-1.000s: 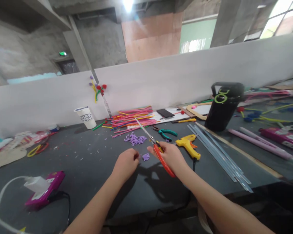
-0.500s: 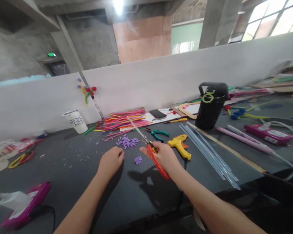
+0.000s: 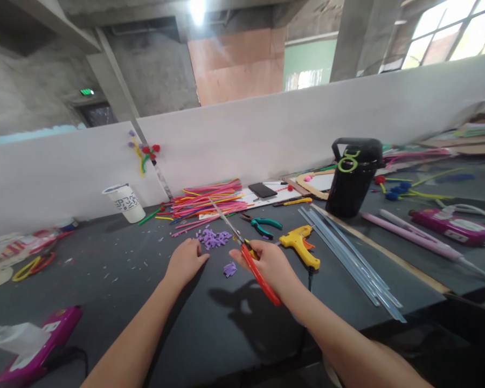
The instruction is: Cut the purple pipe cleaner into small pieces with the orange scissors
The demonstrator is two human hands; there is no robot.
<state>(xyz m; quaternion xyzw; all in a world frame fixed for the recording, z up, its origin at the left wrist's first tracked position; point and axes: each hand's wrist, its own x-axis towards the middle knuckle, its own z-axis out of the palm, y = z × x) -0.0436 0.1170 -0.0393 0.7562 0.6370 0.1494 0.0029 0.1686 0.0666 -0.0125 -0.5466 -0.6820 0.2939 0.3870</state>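
Note:
My right hand (image 3: 269,265) is closed round the red handles of a pair of scissors (image 3: 246,253), whose blades point up and away toward the back left. My left hand (image 3: 185,261) rests low over the dark table (image 3: 234,328) with its fingers loosely extended and nothing in them. A small purple piece (image 3: 229,269) lies on the table between my two hands. A heap of purple cut pieces (image 3: 212,237) sits just beyond my left fingertips. Behind it lies a bundle of pink, yellow and orange pipe cleaners (image 3: 210,202).
Green-handled pliers (image 3: 261,223), a yellow glue gun (image 3: 300,245) and several clear glue sticks (image 3: 347,256) lie to the right. A black jug (image 3: 353,178) stands behind them. A paper cup (image 3: 123,202) is at back left, a magenta box (image 3: 40,342) at near left. A white partition (image 3: 267,134) backs the table.
My left hand has drawn away from the small purple piece to the left and its fingers have spread. The scissors stay in my right hand. The camera has shifted a little.

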